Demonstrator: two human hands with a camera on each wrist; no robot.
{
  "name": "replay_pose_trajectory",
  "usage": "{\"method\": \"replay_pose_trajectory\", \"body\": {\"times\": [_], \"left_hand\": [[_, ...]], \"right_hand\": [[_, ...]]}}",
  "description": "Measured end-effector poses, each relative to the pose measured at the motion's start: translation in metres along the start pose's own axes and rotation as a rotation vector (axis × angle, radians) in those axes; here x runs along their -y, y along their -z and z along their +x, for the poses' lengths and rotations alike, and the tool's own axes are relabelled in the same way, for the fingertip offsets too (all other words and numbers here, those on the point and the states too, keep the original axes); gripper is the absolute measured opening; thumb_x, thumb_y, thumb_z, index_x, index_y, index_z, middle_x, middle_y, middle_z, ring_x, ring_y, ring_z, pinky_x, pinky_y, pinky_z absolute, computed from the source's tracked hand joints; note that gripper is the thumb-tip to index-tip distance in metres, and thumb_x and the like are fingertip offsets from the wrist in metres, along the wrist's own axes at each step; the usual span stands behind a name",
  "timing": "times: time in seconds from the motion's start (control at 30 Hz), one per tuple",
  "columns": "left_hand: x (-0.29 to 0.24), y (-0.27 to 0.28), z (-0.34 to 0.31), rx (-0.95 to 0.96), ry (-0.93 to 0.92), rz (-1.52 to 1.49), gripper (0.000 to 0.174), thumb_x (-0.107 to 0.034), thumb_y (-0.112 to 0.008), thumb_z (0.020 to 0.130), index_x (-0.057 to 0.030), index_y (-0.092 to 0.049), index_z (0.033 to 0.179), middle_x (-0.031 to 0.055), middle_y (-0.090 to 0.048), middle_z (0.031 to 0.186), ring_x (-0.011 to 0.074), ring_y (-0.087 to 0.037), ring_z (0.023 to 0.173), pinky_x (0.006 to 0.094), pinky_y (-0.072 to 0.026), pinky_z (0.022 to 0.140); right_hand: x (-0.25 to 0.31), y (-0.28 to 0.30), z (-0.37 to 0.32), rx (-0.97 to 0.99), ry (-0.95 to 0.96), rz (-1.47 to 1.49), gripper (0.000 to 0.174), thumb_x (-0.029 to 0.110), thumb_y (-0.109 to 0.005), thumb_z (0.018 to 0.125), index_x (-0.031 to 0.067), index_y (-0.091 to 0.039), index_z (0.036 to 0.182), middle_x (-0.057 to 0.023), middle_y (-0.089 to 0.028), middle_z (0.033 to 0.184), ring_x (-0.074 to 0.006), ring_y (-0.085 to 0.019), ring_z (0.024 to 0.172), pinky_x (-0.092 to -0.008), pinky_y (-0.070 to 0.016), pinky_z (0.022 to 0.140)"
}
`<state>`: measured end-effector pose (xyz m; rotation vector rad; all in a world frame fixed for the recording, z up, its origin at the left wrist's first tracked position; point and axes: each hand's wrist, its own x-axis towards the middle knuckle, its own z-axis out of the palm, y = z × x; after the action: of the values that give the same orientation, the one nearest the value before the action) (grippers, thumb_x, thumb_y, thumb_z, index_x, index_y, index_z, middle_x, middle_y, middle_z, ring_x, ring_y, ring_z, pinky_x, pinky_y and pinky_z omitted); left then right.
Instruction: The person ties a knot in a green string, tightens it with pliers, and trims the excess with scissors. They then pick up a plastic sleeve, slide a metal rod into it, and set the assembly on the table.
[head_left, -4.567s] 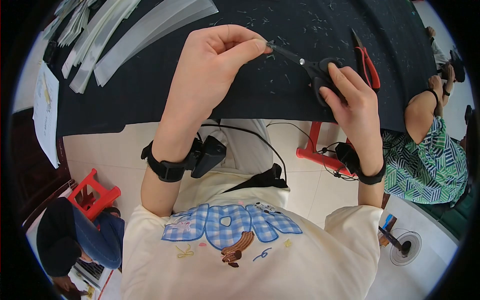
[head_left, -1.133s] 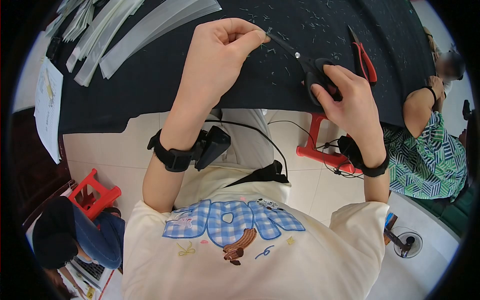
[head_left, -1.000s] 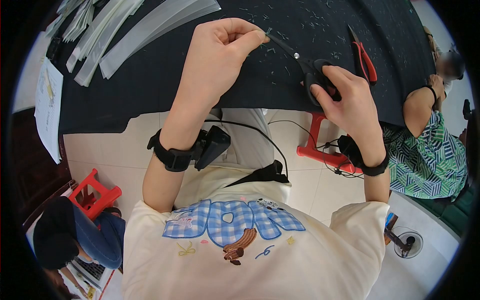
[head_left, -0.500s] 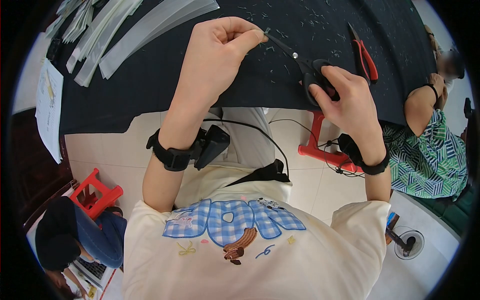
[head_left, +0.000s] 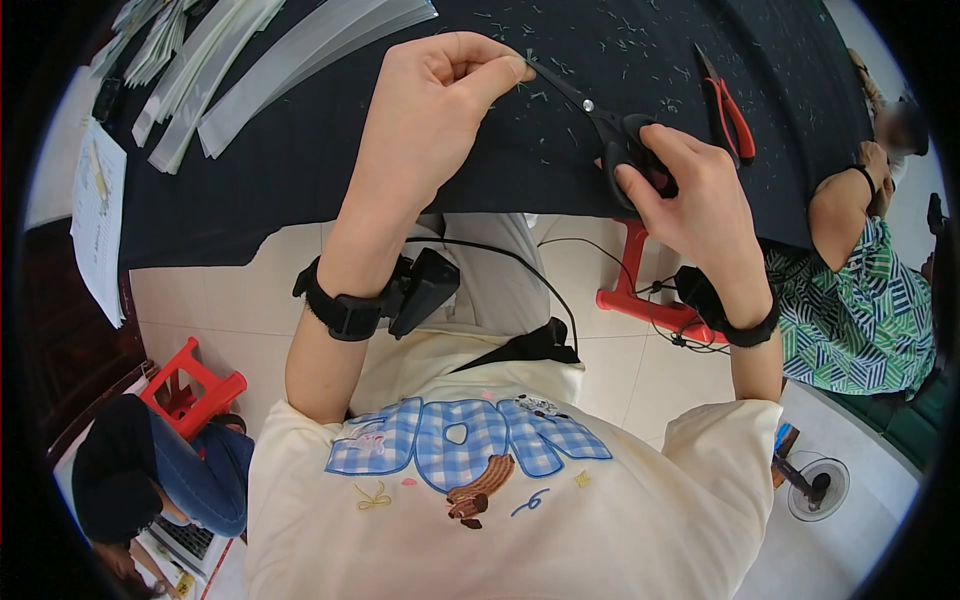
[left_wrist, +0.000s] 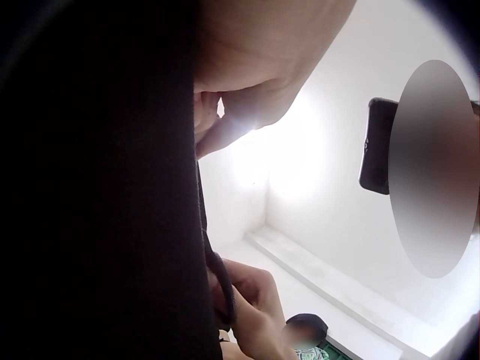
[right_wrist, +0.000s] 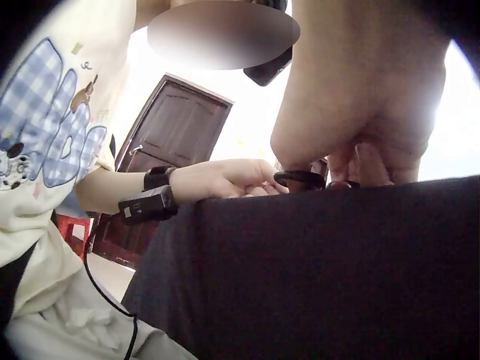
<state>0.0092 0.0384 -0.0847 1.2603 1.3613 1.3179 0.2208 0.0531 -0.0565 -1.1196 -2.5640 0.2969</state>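
In the head view, my left hand [head_left: 430, 110] is over the black-covered table, thumb and index finger pinching a tiny pale-green sliver [head_left: 529, 56], mostly hidden by the fingertips. My right hand [head_left: 695, 190] grips black-handled scissors [head_left: 615, 140], with thumb and fingers at the handle loops. The blades look nearly together, and their tip ends right at the left fingertips. From the left wrist, a scissor handle loop [left_wrist: 227, 292] shows beside the right fingers; the dark cloth covers much of that view. The right wrist view shows a loop [right_wrist: 300, 180] low over the cloth.
Small pale clippings [head_left: 625, 45] are scattered across the black cloth [head_left: 300, 190]. Red-handled pliers [head_left: 735, 120] lie right of the scissors. Bundles of clear plastic strips [head_left: 300, 75] lie at the upper left, above a written sheet [head_left: 97, 220]. Another person [head_left: 850, 280] sits at the right.
The scissors and right hand have shifted slightly left, toward the left fingertips. The left hand keeps its pinch. The whole head view has also moved a little.
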Motion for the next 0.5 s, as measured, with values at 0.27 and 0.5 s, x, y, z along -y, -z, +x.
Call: {"method": "replay_pose_trajectory", "body": {"times": [0.27, 0.5], "left_hand": [[-0.0004, 0.0004, -0.0004, -0.002, 0.008, 0.006, 0.016, -0.014, -0.059, 0.081, -0.0009, -0.065, 0.087, -0.0064, -0.043, 0.051, 0.0000, -0.027, 0.041, 0.0175, -0.0159, 0.038], [0.0010, 0.0012, 0.0002, 0.009, 0.001, 0.004, 0.016, -0.015, -0.059, 0.081, -0.0008, -0.065, 0.086, -0.0069, -0.042, 0.051, 0.0000, -0.027, 0.041, 0.0177, -0.0157, 0.038]], "right_hand": [[-0.0038, -0.0001, 0.0003, 0.014, 0.023, 0.006, 0.022, 0.014, -0.068, 0.070, -0.0008, -0.051, 0.071, -0.0130, -0.052, 0.060, -0.0258, -0.051, 0.048, -0.0309, -0.0390, 0.045], [-0.0040, -0.0003, 0.0000, 0.013, 0.027, 0.011, 0.022, 0.013, -0.068, 0.070, -0.0007, -0.051, 0.070, -0.0131, -0.052, 0.060, -0.0264, -0.051, 0.048, -0.0310, -0.0392, 0.045]]}}
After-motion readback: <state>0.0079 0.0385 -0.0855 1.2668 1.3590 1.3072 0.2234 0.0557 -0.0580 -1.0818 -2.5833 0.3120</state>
